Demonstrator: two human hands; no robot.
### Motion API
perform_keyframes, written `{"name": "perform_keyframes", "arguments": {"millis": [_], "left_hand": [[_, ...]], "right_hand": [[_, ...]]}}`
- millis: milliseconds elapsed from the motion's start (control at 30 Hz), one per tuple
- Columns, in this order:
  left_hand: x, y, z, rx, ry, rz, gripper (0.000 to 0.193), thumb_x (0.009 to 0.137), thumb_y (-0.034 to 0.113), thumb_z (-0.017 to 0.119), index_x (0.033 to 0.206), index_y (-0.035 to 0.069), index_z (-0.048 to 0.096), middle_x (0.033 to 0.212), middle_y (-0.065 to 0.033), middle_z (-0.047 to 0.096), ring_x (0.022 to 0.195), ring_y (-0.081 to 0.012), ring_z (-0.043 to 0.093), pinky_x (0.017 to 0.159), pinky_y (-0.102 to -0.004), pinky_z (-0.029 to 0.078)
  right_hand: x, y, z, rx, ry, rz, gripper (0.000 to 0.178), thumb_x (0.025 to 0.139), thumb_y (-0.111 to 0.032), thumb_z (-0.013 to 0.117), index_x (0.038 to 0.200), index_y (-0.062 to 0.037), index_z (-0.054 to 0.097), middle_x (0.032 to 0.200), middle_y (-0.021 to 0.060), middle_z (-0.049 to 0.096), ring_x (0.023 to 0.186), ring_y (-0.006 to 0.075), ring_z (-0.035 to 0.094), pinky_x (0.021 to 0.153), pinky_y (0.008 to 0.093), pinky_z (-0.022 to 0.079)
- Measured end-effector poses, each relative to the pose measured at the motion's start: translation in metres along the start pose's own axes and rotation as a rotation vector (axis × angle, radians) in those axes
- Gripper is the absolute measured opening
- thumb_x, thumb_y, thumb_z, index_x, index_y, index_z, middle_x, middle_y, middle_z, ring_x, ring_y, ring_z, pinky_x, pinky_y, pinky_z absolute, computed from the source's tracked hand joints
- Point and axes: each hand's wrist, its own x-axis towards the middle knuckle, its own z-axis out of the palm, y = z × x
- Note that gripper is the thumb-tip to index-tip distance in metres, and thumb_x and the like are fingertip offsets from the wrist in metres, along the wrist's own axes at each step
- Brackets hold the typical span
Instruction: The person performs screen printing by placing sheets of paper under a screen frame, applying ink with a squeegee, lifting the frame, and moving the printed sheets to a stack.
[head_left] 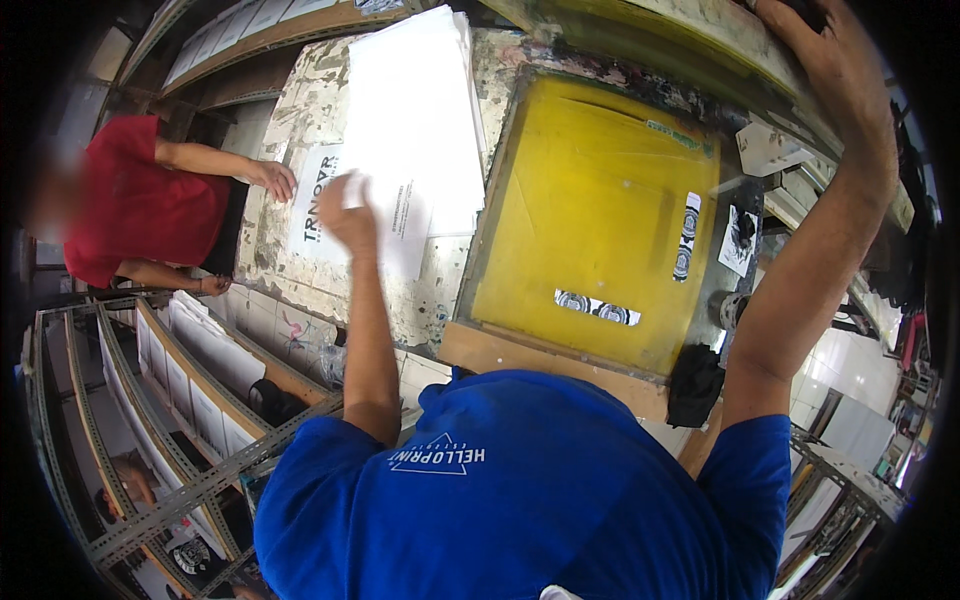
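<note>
Blue short-slv tee (560, 480), wht triangle print (437, 460)

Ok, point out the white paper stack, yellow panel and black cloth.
White paper stack (412, 115), head view: top sheet's face.
Yellow panel (595, 215), head view: bare middle.
Black cloth (695, 387), head view: middle.

A stained table (310, 95), yellow printing bed (590, 220) and metal racks (180, 502) mark a printing workshop.

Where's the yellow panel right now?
In the head view, right of centre: the yellow panel lies right of the white paper stack, beyond the blue shirt.
</note>
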Motion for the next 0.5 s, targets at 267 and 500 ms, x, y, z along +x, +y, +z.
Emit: {"name": "perform_keyframes", "arguments": {"millis": [267,500], "left_hand": [[-0.071,0.103,0.071,0.07,-0.487,-0.147,0.025,0.077,0.032,0.088,0.096,0.018,0.081,0.106,-0.0009,0.064,0.107,-0.0258,0.054,0.091,-0.0445,0.038],[-0.062,0.11,0.076,0.001,-0.335,-0.074,0.016,0.079,0.025,0.086,0.09,0.016,0.08,0.118,0.0007,0.07,0.117,-0.0283,0.057,0.099,-0.0448,0.038]], "right_hand": [[0.005,0.009,-0.005,0.047,-0.128,0.035,0.047,0.082,-0.019,0.065,0.124,0.0012,0.073,0.104,0.0159,0.078,0.084,0.0208,0.071,0.085,0.031,0.056],[0.003,0.009,-0.005,-0.025,-0.122,0.079,0.045,0.084,-0.02,0.067,0.124,-0.0018,0.074,0.11,0.0159,0.077,0.094,0.0233,0.07,0.094,0.0348,0.055]]}}
